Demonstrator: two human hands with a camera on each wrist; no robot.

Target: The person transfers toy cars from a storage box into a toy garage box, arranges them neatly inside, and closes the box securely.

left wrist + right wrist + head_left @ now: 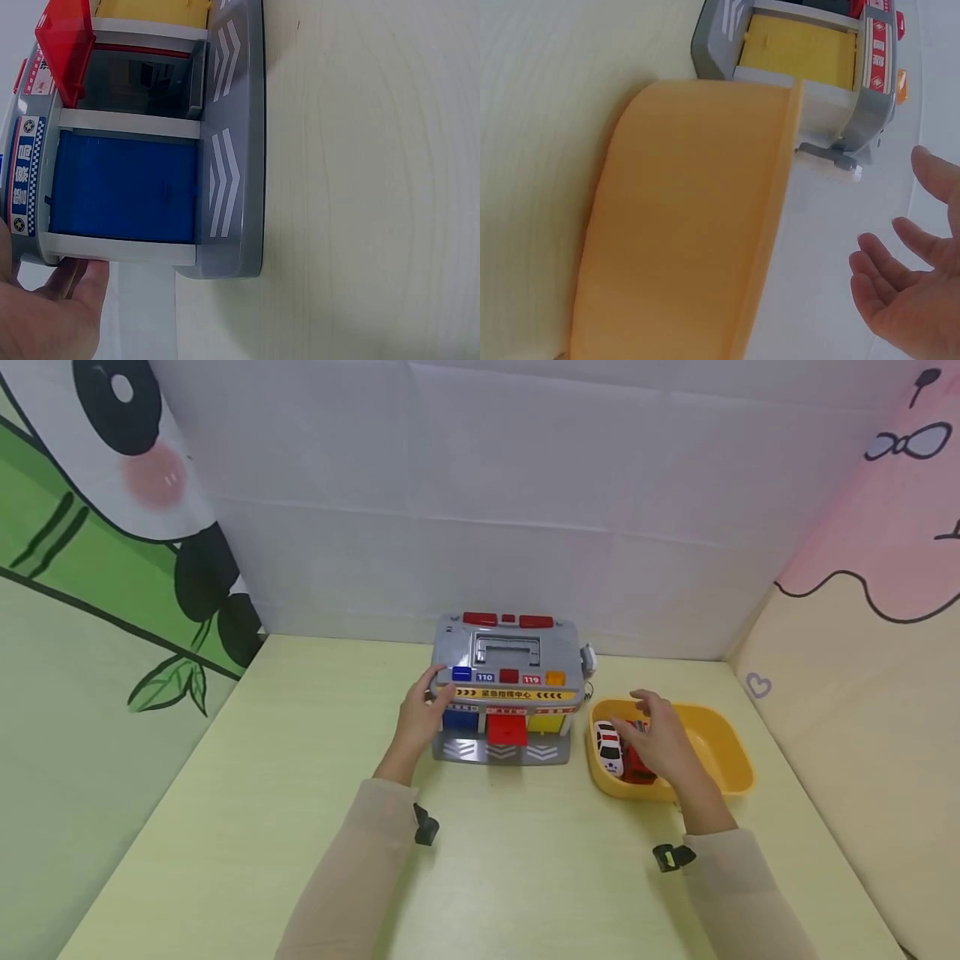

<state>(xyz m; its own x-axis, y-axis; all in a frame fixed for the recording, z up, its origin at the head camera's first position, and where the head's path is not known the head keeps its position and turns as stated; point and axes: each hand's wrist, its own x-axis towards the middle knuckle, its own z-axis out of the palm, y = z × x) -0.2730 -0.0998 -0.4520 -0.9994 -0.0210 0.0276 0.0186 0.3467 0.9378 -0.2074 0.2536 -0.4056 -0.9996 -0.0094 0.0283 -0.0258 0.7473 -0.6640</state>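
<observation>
A grey toy rescue station (504, 652) stands on the table with blue, red and yellow doors. Its red door (66, 49) is swung up, while the blue door (124, 187) is down. My left hand (422, 714) grips the station's left end, thumb at the roof's front corner and fingers against the side wall. Over the yellow tray (731, 760) hovers my right hand (663, 739), fingers spread and loosely bent, nothing between them. Below it in the tray lie a white toy police car (608, 748) and a red toy vehicle (637, 767), partly covered by the hand.
A small white-and-grey part (588, 660) sticks out from the station's right side, close to the tray. Behind the station rises a white cloth wall (510, 552). Printed panels flank the pale table (300, 793) on both sides.
</observation>
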